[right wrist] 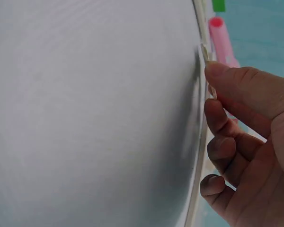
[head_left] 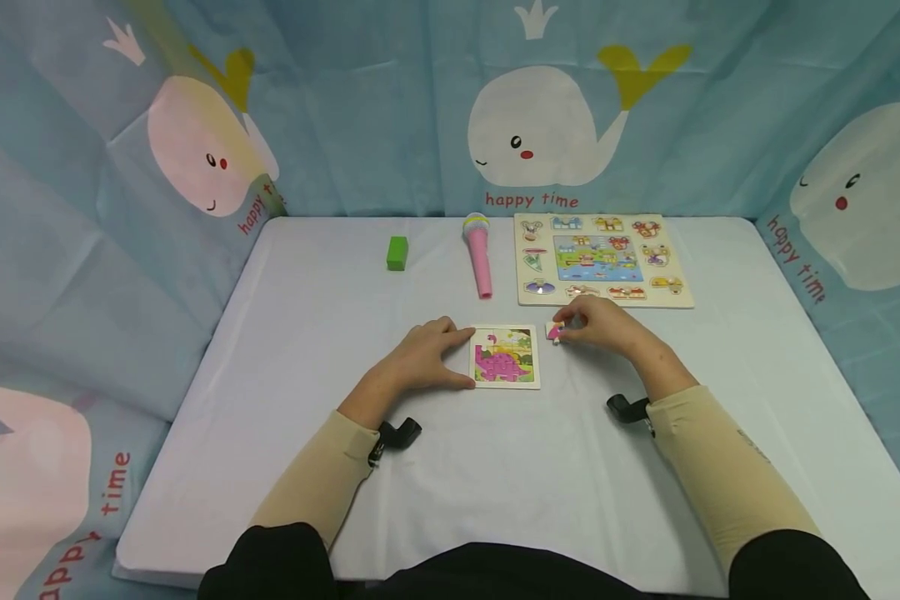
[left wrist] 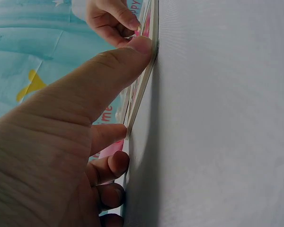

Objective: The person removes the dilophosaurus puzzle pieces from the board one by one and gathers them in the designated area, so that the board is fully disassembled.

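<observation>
A small square jigsaw puzzle (head_left: 504, 364) with a pink dinosaur picture and a pale frame lies on the white table. My left hand (head_left: 429, 357) holds it by the left side, index finger at the far corner and thumb at the near one. In the left wrist view, the thumb (left wrist: 118, 64) lies along the frame's edge (left wrist: 141, 94). Just right of the puzzle, my right hand (head_left: 598, 323) pinches a small puzzle piece (head_left: 554, 332) with pink on it. The right wrist view shows this piece (right wrist: 206, 52) edge-on, between thumb and index finger.
Behind the right hand lies a wooden peg puzzle board (head_left: 528, 297) with several vehicle and toy shapes. A pink toy microphone (head_left: 478, 258) lies left of it, and a green block (head_left: 397, 253) stands farther left. A blue whale-print curtain (head_left: 360, 117) borders the table.
</observation>
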{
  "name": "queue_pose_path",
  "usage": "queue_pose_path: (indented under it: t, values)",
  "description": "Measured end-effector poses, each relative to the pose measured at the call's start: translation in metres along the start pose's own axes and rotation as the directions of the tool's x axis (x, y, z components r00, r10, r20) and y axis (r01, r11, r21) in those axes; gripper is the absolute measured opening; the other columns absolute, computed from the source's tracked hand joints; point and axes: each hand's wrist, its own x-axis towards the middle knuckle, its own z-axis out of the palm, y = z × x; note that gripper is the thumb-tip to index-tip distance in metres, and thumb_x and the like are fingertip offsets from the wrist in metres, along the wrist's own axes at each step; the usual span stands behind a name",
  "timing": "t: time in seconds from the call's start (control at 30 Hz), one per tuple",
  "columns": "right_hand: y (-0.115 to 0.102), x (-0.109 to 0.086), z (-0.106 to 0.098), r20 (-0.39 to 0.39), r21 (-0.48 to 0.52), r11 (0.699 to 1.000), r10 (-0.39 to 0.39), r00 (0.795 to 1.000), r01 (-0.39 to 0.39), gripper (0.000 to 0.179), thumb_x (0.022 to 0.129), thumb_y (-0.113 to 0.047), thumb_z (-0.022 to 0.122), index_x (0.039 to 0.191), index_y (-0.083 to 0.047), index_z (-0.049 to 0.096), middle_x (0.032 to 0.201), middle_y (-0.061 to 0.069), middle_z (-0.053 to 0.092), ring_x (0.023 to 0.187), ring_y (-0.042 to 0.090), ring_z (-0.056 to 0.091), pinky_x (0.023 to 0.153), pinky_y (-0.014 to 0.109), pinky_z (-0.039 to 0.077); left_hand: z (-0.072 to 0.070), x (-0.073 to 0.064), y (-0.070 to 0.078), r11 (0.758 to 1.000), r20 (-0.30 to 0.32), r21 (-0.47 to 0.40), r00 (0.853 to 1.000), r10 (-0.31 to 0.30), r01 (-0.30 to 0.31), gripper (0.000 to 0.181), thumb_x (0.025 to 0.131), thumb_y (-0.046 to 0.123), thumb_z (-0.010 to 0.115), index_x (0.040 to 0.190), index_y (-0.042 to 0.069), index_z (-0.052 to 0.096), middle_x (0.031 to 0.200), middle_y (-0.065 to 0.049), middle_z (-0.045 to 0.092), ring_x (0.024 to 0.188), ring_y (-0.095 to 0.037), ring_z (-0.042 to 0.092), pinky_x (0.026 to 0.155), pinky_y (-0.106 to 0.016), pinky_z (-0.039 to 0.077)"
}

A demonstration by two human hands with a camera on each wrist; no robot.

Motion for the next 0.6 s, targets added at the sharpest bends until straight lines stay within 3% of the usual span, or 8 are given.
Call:
queue_pose_path:
  t: [0.23, 0.4, 0.6]
  values:
    - [0.0017, -0.0005, 0.0032, -0.02, 0.007, 1.0, 0.019, 1.0, -0.019, 0.026, 0.089, -0.017, 0.082, 0.112, -0.007, 0.078, 0.115, 0.011, 0.067, 0.104, 0.028, 0.057, 0.093, 0.047, 0.045, 0.001, -0.0001, -0.0006, 1.0, 0.001, 0.0, 1.0, -0.004, 0.004, 0.098, 0.076, 0.064, 0.083, 0.156, 0.021, 0.047, 0.114, 0.002, 0.05, 0.098, -0.015, 0.045, 0.085, -0.033, 0.04]
    - [0.0009, -0.0029, 0.0039, -0.024, -0.015, 1.0, 0.013, 1.0, -0.013, 0.031, 0.089, -0.019, 0.082, 0.117, -0.008, 0.077, 0.116, 0.011, 0.064, 0.105, 0.03, 0.056, 0.094, 0.049, 0.044, 0.0009, -0.0007, -0.0009, 1.0, -0.005, -0.004, 1.0, 0.004, -0.004, 0.097, 0.076, 0.064, 0.083, 0.156, 0.021, 0.047, 0.113, 0.002, 0.05, 0.097, -0.015, 0.045, 0.084, -0.033, 0.04]
    - [-0.0055, -0.0032, 0.0024, -0.067, -0.02, 0.998, -0.06, 0.996, 0.059, 0.039, 0.089, -0.023, 0.082, 0.122, -0.005, 0.074, 0.12, 0.015, 0.066, 0.131, 0.038, 0.049, 0.101, 0.052, 0.041, -0.0008, -0.0011, -0.0001, 1.0, 0.0, 0.003, 1.0, 0.015, -0.015, 0.097, 0.077, 0.063, 0.083, 0.156, 0.019, 0.048, 0.111, 0.002, 0.049, 0.097, -0.015, 0.045, 0.086, -0.033, 0.039]
